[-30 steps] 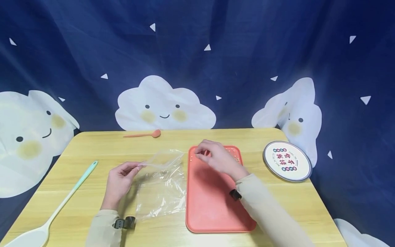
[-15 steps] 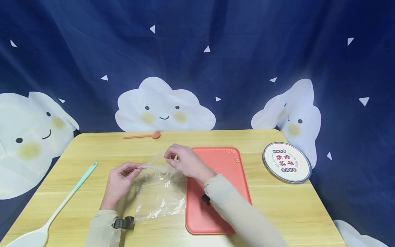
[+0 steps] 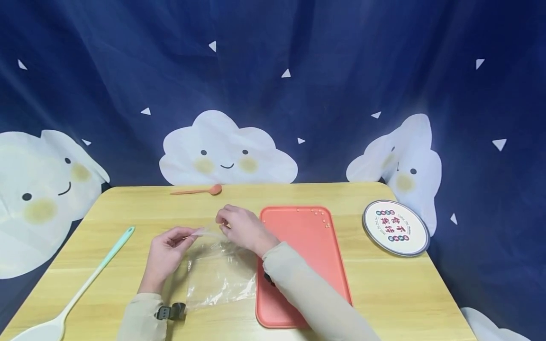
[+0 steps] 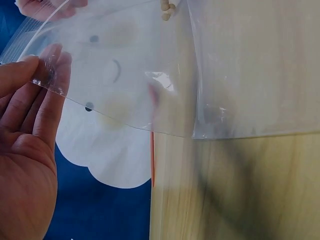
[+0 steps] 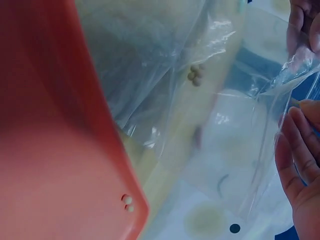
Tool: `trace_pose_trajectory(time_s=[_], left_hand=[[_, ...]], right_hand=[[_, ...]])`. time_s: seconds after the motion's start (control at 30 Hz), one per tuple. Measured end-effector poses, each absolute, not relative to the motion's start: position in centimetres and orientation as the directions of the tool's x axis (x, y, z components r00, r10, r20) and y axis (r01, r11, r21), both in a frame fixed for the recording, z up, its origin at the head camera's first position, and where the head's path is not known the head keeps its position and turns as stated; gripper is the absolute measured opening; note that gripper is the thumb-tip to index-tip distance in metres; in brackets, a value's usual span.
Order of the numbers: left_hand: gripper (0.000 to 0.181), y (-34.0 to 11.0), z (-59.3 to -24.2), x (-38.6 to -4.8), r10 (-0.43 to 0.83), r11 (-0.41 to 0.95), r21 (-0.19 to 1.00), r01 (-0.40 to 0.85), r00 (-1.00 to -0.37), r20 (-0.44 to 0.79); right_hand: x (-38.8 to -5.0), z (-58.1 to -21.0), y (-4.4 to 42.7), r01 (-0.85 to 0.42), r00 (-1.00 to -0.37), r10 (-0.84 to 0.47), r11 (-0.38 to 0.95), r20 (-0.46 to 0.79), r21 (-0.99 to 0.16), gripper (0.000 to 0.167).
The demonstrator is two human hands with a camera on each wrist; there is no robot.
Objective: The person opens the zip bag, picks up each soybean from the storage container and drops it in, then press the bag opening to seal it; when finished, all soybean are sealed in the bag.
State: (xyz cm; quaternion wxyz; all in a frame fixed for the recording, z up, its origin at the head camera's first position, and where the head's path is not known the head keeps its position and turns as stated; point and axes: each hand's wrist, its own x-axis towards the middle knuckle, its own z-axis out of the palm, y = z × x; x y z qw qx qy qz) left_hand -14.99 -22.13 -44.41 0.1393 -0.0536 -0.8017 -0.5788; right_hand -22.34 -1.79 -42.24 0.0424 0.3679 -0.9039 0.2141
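Observation:
My left hand (image 3: 167,253) pinches one edge of the mouth of a clear zip bag (image 3: 222,282), thumb against fingers. At the raised mouth, my right hand (image 3: 244,229) has thumb and fingertips pinched together; a small pale soybean seems to show between them in the right wrist view, partly behind the plastic. Several beige soybeans (image 5: 195,76) lie inside the bag. Right of the bag, a red tray (image 3: 294,251) lies partly under my right forearm. More soybeans (image 3: 327,226) sit along its far right corner, with a couple of soybeans (image 5: 128,202) at its far left corner.
A red spoon (image 3: 215,190) lies at the table's far edge. On the left is a long-handled pale spoon (image 3: 91,279) with a green tip. A round white plate (image 3: 396,227) with printed characters stands at the right edge. A blue cloud-print curtain (image 3: 324,71) hangs behind.
From above the tray's far left corner, my right hand has moved left to the bag's mouth. My left hand keeps its pinch on the bag's edge and has hardly moved.

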Motion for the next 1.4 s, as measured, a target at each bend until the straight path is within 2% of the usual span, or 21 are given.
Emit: trace_pose_trajectory(time_s=[0.33, 0.63, 0.93, 1.23, 1.4], left_hand=[[0.011, -21.6, -43.4, -14.4, -0.073, 0.33, 0.911, 0.245, -0.956, 0.283], [0.01, -21.7, -43.0, -14.3, -0.069, 0.351, 0.905, 0.24, -0.957, 0.28], [0.014, -23.1, -45.8, -15.4, -0.086, 0.332, 0.918, 0.218, -0.962, 0.26], [0.011, -23.2, -46.5, -15.8, -0.071, 0.321, 0.908, 0.269, -0.949, 0.307], [0.011, -23.1, -46.6, -15.8, -0.08, 0.311, 0.911, 0.272, -0.947, 0.31]], right_hand=[[-22.5, -42.2, 1.4, -0.62, -0.745, -0.616, 0.5, 0.255, -0.604, 0.011], [-22.7, -40.9, 6.4, -0.519, -0.782, -0.59, 0.437, 0.201, -0.735, 0.012], [-22.4, -40.9, 14.0, -0.491, -0.822, -0.55, 0.551, 0.148, -0.675, 0.011], [-23.0, -43.5, 20.3, -0.478, -0.864, -0.469, 0.656, 0.181, -0.584, 0.01], [-24.0, -45.3, 22.0, -0.437, -0.89, -0.433, 0.722, 0.142, -0.537, 0.009]])
